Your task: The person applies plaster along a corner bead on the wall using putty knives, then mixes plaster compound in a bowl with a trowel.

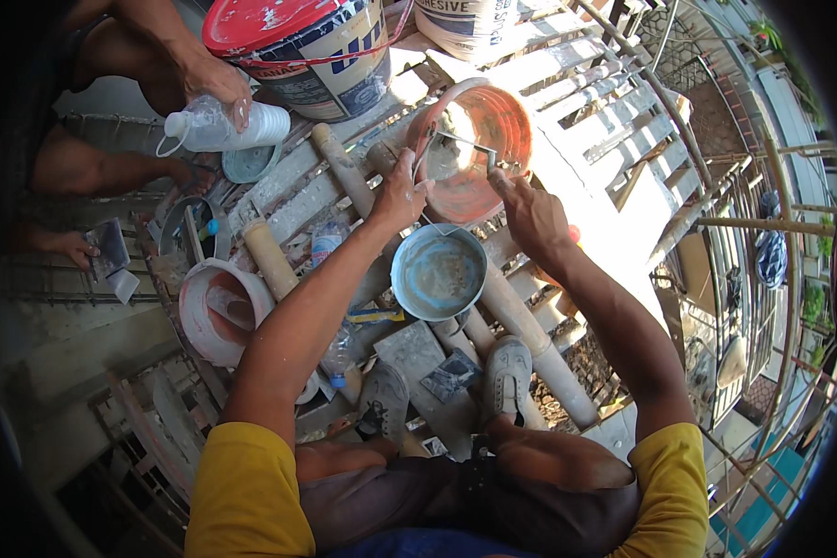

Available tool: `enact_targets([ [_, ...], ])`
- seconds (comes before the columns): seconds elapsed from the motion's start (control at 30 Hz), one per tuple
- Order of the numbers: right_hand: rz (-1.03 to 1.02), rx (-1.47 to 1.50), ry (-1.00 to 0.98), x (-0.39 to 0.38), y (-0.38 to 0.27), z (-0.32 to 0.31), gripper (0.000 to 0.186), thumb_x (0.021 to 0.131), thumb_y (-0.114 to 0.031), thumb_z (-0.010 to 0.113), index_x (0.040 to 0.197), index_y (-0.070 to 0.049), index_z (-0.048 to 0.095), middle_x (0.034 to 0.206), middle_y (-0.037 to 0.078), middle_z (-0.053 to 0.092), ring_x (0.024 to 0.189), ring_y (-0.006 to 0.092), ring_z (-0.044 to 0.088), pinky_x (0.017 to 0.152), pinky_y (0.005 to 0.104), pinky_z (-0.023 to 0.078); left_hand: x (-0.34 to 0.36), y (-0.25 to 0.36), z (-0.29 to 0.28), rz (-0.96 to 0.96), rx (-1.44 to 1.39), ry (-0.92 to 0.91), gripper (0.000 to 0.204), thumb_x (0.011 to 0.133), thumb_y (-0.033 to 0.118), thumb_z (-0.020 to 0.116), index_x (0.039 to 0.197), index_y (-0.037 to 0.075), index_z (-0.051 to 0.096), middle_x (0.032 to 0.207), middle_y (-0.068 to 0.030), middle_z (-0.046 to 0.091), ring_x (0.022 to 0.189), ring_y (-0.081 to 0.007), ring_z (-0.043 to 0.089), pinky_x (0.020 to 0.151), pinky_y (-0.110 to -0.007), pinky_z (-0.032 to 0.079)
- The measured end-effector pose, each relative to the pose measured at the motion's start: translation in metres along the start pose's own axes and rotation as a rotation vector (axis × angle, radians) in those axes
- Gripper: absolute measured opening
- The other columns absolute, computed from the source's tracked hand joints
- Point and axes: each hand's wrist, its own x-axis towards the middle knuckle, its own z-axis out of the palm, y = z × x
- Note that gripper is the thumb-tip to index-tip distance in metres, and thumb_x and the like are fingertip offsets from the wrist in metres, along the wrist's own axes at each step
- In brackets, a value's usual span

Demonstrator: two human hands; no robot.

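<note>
My right hand (535, 214) is closed round the handle of a trowel (470, 142), whose bent metal shank crosses over an orange-red bucket (507, 200). Grey, paste-like material (454, 139) lies inside that bucket. At the bucket's left rim my left hand (401, 197) is closed, its fingertips by a thin edge that may be the trowel's blade. What exactly it grips I cannot make out. Just nearer to me stands a blue bucket (397, 279) holding greyish contents, below and between my hands.
Another person's hand (225, 93) holds a white plastic bottle (251, 128) at upper left. A large lidded pail (344, 79) and a sack (465, 23) stand at the back. A pinkish bucket (195, 312) sits left of my arm. Bamboo poles (544, 358) and slats have gaps between them.
</note>
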Motion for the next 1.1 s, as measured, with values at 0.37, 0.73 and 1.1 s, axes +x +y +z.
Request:
enact_targets([
  [0.37, 0.283, -0.063, -0.379, 0.03, 0.028, -0.042, 0.052, 0.072, 0.003, 0.051, 0.121, -0.012, 0.06, 0.084, 0.017, 0.065, 0.077, 0.0349, 0.064, 0.065, 0.0447, 0.051, -0.006, 0.005, -0.002, 0.05, 0.13, 0.009, 0.038, 0.083, 0.011, 0.065, 0.111, -0.002, 0.042, 0.099, -0.0272, 0.054, 0.087, -0.0453, 0.057, 0.08, -0.045, 0.046],
  [0.73, -0.044, 0.431, -0.499, 0.019, 0.016, -0.045, 0.026, 0.09, -0.024, 0.057, 0.105, -0.004, 0.063, 0.074, 0.016, 0.063, 0.07, 0.0284, 0.063, 0.059, 0.039, 0.048, -0.009, -0.001, -0.004, 0.14, 0.117, 0.009, 0.035, 0.084, 0.007, 0.062, 0.111, -0.002, 0.041, 0.099, -0.0258, 0.054, 0.09, -0.0421, 0.057, 0.08, -0.045, 0.045],
  [1.1, 0.41, 0.946, -0.667, 0.002, 0.037, -0.062, 0.052, 0.094, -0.046, 0.052, 0.124, -0.004, 0.06, 0.069, 0.007, 0.064, 0.062, 0.0139, 0.062, 0.056, 0.0319, 0.048, -0.013, 0.0, -0.011, 0.06, 0.163, -0.021, 0.051, 0.085, 0.009, 0.061, 0.125, -0.006, 0.034, 0.116, -0.0339, 0.051, 0.107, -0.05, 0.052, 0.089, -0.049, 0.043],
])
